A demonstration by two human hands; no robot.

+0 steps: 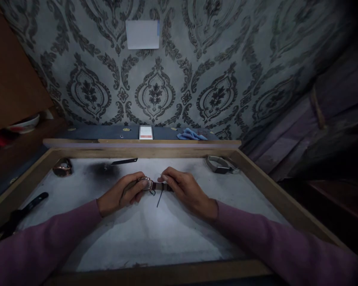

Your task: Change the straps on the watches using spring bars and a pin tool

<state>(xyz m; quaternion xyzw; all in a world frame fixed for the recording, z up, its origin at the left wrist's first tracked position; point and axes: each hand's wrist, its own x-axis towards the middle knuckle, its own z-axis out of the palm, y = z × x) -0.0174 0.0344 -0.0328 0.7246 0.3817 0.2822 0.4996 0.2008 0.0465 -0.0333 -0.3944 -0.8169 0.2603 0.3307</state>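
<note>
A wristwatch (147,183) with a round rose-gold-coloured case is between my hands, over the middle of the white surface. My left hand (123,192) grips the case, its thumb lying on the watch face. A brown strap (157,186) runs from the case to the right, its far end under my right hand (186,188). That hand's fingers are closed over the strap, with thumb and forefinger drawn together above it. Below the strap a thin dark strip (160,198) points down; what it belongs to is unclear. A small dark loop (152,192) shows beside the case.
The white tray surface has a raised wooden rim (143,153). On it lie a dark watch (62,167), a black blade-like strip (124,161), a black strap (32,204) and a grey-banded watch (217,164). Behind stand a lit phone (146,132) and blue cloth (191,134).
</note>
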